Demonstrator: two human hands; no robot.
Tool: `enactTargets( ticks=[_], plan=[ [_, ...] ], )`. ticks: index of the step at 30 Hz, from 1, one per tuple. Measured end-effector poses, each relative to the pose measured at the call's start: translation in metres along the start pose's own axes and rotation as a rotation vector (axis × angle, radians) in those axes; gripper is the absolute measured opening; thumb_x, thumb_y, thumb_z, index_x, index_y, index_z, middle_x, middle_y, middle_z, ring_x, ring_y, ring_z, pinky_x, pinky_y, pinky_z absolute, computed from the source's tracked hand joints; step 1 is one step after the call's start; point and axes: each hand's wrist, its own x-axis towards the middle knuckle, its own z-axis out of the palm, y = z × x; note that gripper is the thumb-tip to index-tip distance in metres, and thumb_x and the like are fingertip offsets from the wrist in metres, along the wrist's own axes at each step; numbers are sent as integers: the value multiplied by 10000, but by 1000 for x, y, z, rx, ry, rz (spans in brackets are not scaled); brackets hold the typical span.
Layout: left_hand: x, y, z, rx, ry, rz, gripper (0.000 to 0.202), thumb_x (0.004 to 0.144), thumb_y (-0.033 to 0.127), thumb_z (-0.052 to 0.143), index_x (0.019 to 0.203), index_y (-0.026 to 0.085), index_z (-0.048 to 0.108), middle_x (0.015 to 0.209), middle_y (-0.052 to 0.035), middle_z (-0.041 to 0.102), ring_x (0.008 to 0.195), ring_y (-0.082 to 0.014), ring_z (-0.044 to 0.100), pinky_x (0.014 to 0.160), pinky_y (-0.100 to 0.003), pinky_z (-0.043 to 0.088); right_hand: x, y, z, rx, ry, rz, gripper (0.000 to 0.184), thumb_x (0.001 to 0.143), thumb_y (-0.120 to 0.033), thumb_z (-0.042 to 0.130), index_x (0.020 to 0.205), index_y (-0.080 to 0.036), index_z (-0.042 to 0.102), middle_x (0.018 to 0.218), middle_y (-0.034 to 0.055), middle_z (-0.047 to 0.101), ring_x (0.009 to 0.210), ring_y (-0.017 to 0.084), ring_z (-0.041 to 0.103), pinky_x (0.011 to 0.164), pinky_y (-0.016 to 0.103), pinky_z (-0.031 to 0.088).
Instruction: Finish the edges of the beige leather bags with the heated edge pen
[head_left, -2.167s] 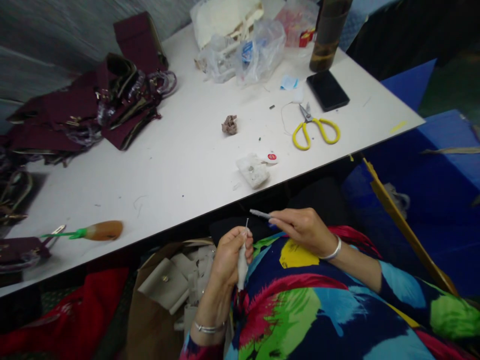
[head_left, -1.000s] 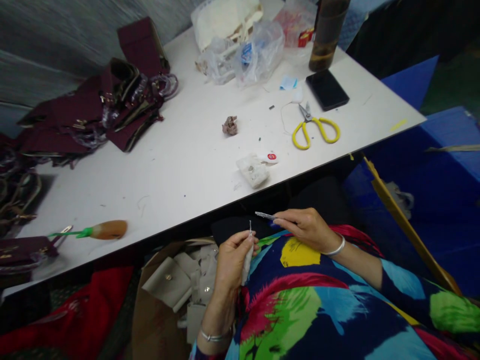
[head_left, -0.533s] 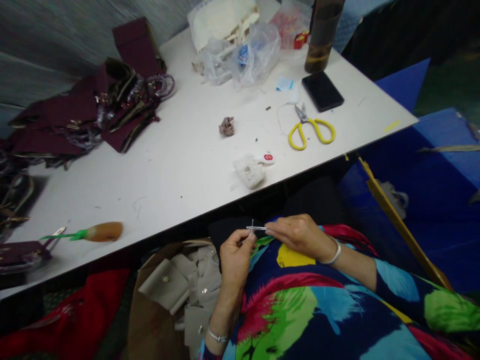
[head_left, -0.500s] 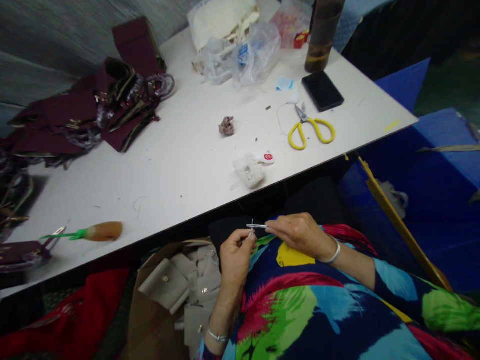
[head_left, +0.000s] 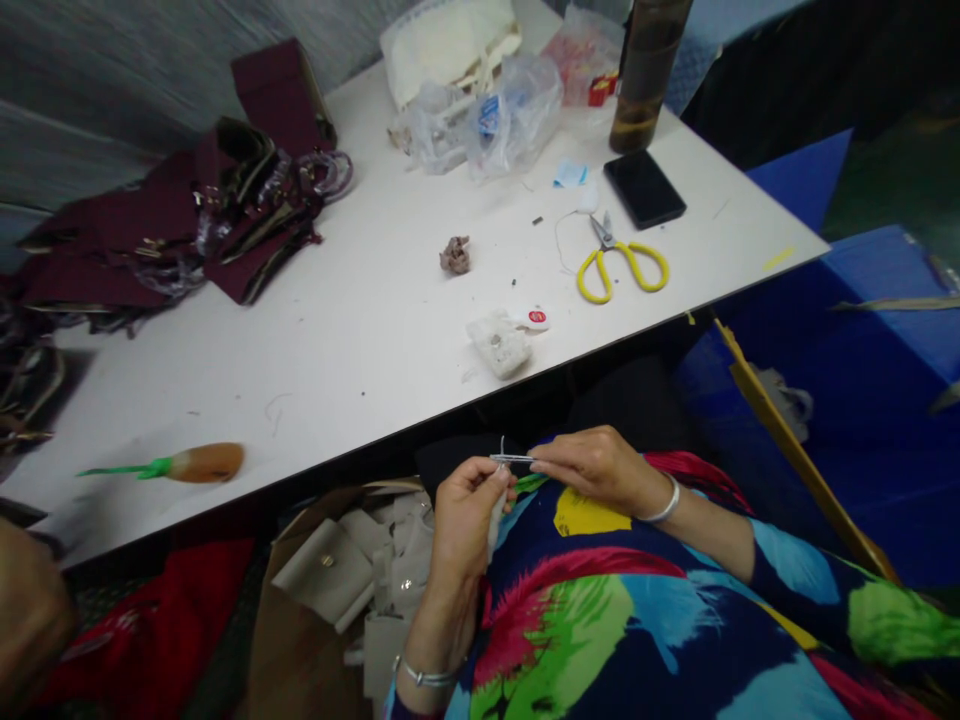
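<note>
My right hand (head_left: 600, 465) is closed on a thin metal tool, like tweezers (head_left: 517, 459), whose tip points left. The tip meets a thin pale strand (head_left: 502, 446) that stands up from the fingers of my left hand (head_left: 466, 515). My left hand is pinched on a small light-grey piece (head_left: 495, 525), part of which hangs below the fingers; its kind is hard to make out. Both hands are over my lap, just off the table's front edge. Beside my left forearm, a box (head_left: 300, 640) holds several grey pouches (head_left: 328, 572) with metal snaps.
On the white table (head_left: 360, 330) lie yellow-handled scissors (head_left: 609, 262), a phone (head_left: 645, 188), a small plastic packet (head_left: 499, 345) and an orange bottle with green nozzle (head_left: 206, 463). Maroon bags (head_left: 127, 235) are heaped at left. Another person's blurred hand (head_left: 30, 610) shows at the left edge.
Another person's hand has come in at the left edge, and the small maroon item at the table's front left corner has gone from view. More of the grey piece shows below my left hand.
</note>
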Motion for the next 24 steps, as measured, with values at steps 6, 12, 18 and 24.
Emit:
enactTargets(
  ticks=[6, 12, 18, 24],
  plan=[
    [-13, 3, -4, 8, -88, -67, 300, 598, 298, 924, 766, 111, 760, 646, -54, 730, 527, -107, 620, 497, -181, 487, 2, 23, -8, 33, 300, 229, 250, 1057, -354, 609, 1037, -199, 804, 964, 71, 826, 789, 187, 781, 716, 251, 573],
    [1, 8, -6, -122, -69, -133, 372, 542, 305, 959, 775, 110, 743, 653, -54, 735, 506, -112, 625, 466, -185, 497, 3, 4, -3, 167, 86, 21, 236, 1064, -333, 604, 1121, -197, 789, 947, 47, 820, 788, 157, 772, 712, 221, 560],
    [-14, 12, -7, -132, -201, -230, 357, 552, 299, 970, 749, 112, 738, 601, -51, 712, 468, -110, 608, 434, -180, 475, 4, 24, 1, 190, 220, 223, 248, 1047, -362, 627, 1035, -198, 813, 930, 48, 824, 766, 168, 771, 718, 236, 569],
    [-4, 9, -4, -226, -140, -212, 368, 528, 287, 965, 758, 104, 742, 595, -31, 692, 454, -99, 583, 429, -187, 472, 6, 12, -2, 325, 153, 162, 234, 1036, -351, 644, 1074, -190, 809, 956, 46, 823, 795, 163, 773, 731, 227, 579]
  ],
)
